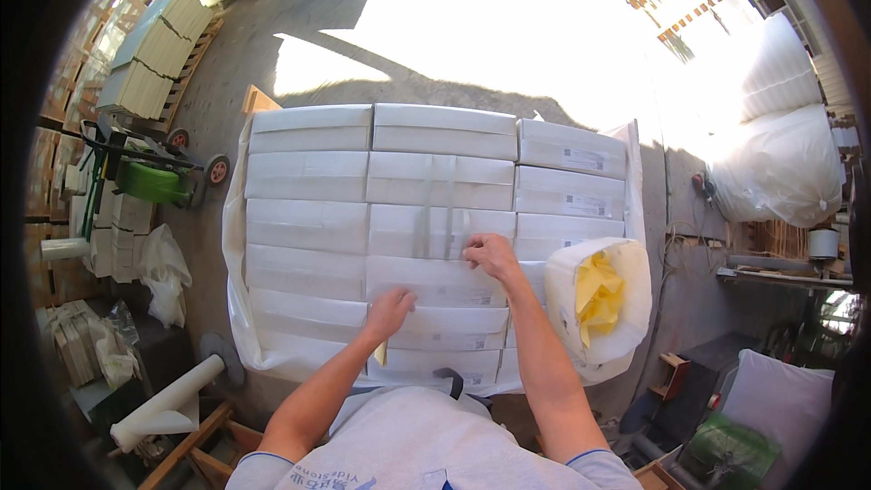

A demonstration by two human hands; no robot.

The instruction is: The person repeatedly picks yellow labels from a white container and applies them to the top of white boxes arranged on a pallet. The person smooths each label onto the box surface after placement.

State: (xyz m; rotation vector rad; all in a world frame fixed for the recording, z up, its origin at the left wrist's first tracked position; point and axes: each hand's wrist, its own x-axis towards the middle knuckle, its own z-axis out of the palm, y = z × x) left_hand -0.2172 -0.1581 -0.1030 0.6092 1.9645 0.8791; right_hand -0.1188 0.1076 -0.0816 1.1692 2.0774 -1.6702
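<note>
White boxes [308, 175] make three columns mid-frame; over them, one left hand [391, 310], one right hand [492, 256], grips I cannot tell; wide sunlit floor [454, 23] beyond upper edge.

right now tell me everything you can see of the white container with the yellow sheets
The white container looks like plastic, with rounded corners and a wide open mouth turned toward the camera. Loose yellow sheets lie inside. It sits at the near right of the stacked white boxes; its base is hidden. Neither the left hand nor right hand touches it.

Left grip [392, 309] blurred, torso [408, 440] cut off
</note>
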